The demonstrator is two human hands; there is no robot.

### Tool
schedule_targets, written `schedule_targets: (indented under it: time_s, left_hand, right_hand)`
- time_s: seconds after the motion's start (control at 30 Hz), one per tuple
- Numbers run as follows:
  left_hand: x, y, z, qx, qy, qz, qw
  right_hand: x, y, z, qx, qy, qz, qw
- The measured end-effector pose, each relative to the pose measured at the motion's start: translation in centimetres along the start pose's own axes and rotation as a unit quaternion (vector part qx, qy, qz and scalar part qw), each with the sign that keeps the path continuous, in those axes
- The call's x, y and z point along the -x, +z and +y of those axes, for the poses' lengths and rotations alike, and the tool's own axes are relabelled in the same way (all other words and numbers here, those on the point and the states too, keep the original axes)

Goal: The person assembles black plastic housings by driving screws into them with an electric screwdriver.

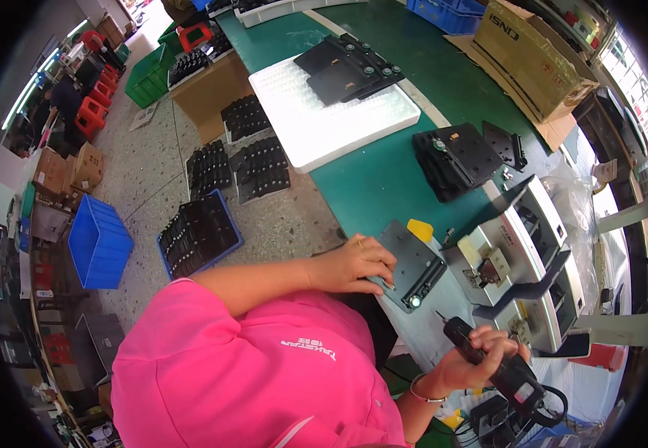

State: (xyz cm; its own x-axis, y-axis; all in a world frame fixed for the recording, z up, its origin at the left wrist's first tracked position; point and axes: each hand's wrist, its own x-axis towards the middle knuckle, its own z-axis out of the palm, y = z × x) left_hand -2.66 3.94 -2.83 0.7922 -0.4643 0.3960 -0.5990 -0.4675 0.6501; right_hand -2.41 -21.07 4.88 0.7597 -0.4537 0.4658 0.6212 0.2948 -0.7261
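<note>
A flat black plate (407, 257) with a raised black rail (428, 282) along its right side lies in front of me at the workbench edge. A round shiny piece (414, 302) sits at the rail's near end. My left hand (357, 265) is closed at the plate's left edge; a small shiny bit shows by its fingertips, too small to name. My right hand (481, 358) is wrapped round a black electric screwdriver (516, 381). Its bit (440, 315) points toward the plate's near right corner, apart from it.
Silvery machines (514, 239) stand right of the plate, a yellow piece (419, 230) just beyond it. Farther off are stacked black plates (454, 160), a white foam tray (301, 153) bearing black assemblies (350, 69), and a cardboard box (533, 60). Trays of black parts (200, 231) lie on the floor at left.
</note>
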Motion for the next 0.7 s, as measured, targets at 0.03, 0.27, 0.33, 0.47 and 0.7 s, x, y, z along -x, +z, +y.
schedule_targets:
  time_s: [0.03, 0.27, 0.33, 0.47, 0.7]
  left_hand:
    - [-0.1, 0.0, 0.0, -0.009, 0.001, 0.001, 1.0]
    - [-0.3, 0.3, -0.3, -0.067, 0.032, 0.021, 0.997]
    - [-1.1, 0.1, -1.0, -0.065, 0.086, 0.027, 0.994]
    - [-2.1, -0.7, -1.9, 0.0, 0.142, 0.059, 0.988]
    - [-2.2, 1.4, -2.7, 0.047, 0.118, 0.082, 0.988]
  right_hand:
    - [-0.3, 0.2, 0.0, 0.004, 0.008, 0.011, 1.0]
    - [-1.2, -0.3, -0.1, 0.012, 0.022, 0.058, 0.998]
    - [-0.6, -0.1, -0.5, 0.019, 0.017, 0.075, 0.997]
    - [-2.7, 0.0, 0.7, -0.057, 0.012, -0.108, 0.992]
    - [-3.2, -1.3, 0.5, 0.014, 0.071, 0.153, 0.986]
